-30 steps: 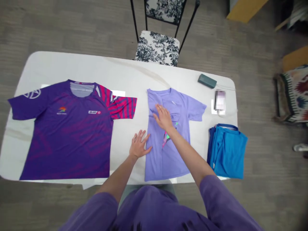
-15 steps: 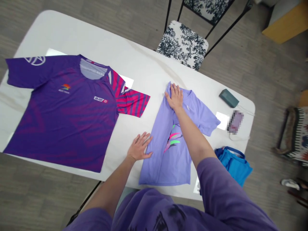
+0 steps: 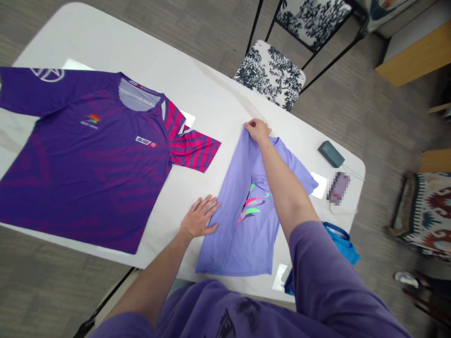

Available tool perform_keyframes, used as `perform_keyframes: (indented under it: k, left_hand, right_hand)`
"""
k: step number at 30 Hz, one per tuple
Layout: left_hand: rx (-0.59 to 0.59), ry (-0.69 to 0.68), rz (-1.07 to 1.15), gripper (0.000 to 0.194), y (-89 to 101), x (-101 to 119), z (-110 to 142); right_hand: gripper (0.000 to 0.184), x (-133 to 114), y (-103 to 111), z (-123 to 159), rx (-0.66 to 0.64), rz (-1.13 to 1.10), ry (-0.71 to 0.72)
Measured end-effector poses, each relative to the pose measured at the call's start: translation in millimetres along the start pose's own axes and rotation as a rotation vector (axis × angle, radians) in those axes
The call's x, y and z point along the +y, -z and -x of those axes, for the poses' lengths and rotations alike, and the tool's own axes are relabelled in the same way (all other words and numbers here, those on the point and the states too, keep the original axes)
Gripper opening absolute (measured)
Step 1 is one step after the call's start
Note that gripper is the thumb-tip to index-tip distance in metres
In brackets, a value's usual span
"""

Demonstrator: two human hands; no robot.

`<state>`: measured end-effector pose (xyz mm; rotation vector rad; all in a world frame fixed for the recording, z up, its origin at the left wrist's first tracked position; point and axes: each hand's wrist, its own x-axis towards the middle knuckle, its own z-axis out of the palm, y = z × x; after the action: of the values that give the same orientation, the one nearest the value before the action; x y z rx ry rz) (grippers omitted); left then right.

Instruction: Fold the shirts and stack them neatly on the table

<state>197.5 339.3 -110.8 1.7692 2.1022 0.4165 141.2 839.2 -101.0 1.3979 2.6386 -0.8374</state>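
Note:
A lavender T-shirt lies in front of me with its left side folded inward over a pink and green print. My right hand has its fingers closed at the shirt's upper left corner, by the shoulder and collar, pinching the cloth. Beside the folded left edge, my left hand rests flat with fingers spread, its fingertips touching the cloth. To the left, a dark purple jersey with a pink striped sleeve is spread out flat, and neither hand touches it.
The shirts lie on a white table. Near its right end are a dark green box, a blurred phone-like item with a cable, and blue cloth partly behind my right arm. A patterned chair stands at the far edge.
My right hand has gone from lying flat on the lavender shirt's shoulder to pinching its upper corner. My left hand stays flat at the folded edge. The view has shifted slightly.

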Motion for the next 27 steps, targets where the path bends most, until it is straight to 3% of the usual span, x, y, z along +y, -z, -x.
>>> perform_keyframes:
  k: [4,7,10,14,17,19,21,24,27]
  left_hand:
    - [-0.021,0.001,0.022,0.101,-3.0,-1,1]
    - [-0.028,0.007,0.039,0.102,-3.1,-1,2]
    - [-0.031,0.010,0.063,0.104,-1.4,-1,2]
    - [-0.035,0.017,0.096,0.105,0.9,0,3]
    - [-0.038,0.030,0.113,0.104,1.1,3,3]
    - [-0.033,0.037,0.121,0.105,0.5,5,3]
    - [-0.027,0.036,0.123,0.105,-0.5,9,3]
    - [-0.013,0.021,0.106,0.105,-2.2,14,3]
    - [0.002,0.008,0.079,0.106,-2.9,21,3]
  right_hand:
    - [0.051,-10,0,4,0.050,0.008,-0.007]
    - [0.049,-14,2,51,0.234,-0.004,0.084]
    - [0.042,-4,-3,144,0.299,-0.013,0.237]
    - [0.051,26,-34,318,0.118,0.020,0.261]
    - [0.044,42,-70,447,-0.085,0.020,0.249]
    - [0.039,43,-92,516,-0.207,0.016,0.270]
    - [0.040,40,-107,567,-0.266,0.019,0.288]
    - [0.037,44,-108,610,-0.285,0.000,0.278]
    - [0.028,78,-83,621,-0.100,-0.041,0.059]
